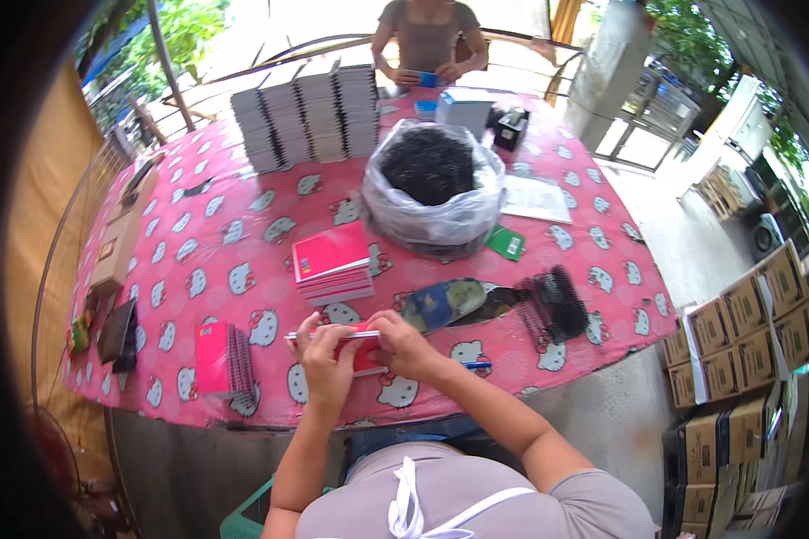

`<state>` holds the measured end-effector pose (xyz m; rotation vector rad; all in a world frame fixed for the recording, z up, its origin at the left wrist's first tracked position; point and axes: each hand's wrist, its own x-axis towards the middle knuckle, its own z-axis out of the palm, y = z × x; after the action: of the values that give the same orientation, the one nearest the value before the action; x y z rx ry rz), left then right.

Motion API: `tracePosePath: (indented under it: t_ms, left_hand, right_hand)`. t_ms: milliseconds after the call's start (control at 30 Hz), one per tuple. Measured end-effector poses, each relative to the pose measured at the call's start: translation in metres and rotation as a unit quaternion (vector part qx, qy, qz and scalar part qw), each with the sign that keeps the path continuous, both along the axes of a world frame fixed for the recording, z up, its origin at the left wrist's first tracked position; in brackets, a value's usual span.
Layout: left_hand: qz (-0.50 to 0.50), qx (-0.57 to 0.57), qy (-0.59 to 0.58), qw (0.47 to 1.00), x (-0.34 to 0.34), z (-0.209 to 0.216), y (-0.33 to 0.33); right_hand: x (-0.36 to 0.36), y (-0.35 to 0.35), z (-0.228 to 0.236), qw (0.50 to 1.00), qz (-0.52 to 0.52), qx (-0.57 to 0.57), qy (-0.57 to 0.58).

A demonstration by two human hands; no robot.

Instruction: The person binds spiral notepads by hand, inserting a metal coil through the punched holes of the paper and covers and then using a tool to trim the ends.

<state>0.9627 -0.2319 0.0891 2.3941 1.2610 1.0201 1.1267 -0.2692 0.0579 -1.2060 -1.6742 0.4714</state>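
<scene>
Near the table's front edge, my left hand (325,361) and my right hand (406,347) both grip a thin red notebook (365,361), its pale page edge turned up. Fingers of both hands are closed on it. Just beyond lies a stack of red notebooks (334,262) without visible coils. To the left sits a small pile of red notebooks with dark coils (216,359). A blue patterned, rounded item (444,304) lies beyond my right hand, and a blue pen (476,365) beside my right forearm. Loose black binding coils (562,310) are heaped further right.
A clear plastic bag (382,216) full of black coils (427,164) stands mid-table. Tall stacks of coil-bound notebooks (310,117) rise behind it. Across the table a person (430,40) holds something blue. Cardboard boxes (737,328) stand at right; a green card (505,242) lies by the bag.
</scene>
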Motion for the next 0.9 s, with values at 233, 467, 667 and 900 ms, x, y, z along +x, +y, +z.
tracePosePath:
  t_ms: [233, 467, 667, 900]
  left_hand:
    - [-0.030, -0.044, -0.074, 0.996, 0.006, 0.007, 0.003]
    - [-0.027, 0.040, -0.101, 0.994, 0.002, 0.003, 0.006]
    - [-0.035, -0.011, -0.065, 0.997, -0.002, 0.004, 0.004]
    - [-0.038, -0.033, -0.082, 0.995, -0.002, 0.004, 0.001]
  right_hand:
    - [0.170, -0.072, -0.043, 0.838, -0.477, -0.184, -0.192]
    - [0.179, -0.071, -0.036, 0.840, -0.476, -0.184, -0.187]
    - [0.044, -0.045, 0.037, 0.984, -0.138, -0.113, 0.008]
    - [0.020, -0.023, 0.047, 0.986, -0.117, -0.094, 0.068]
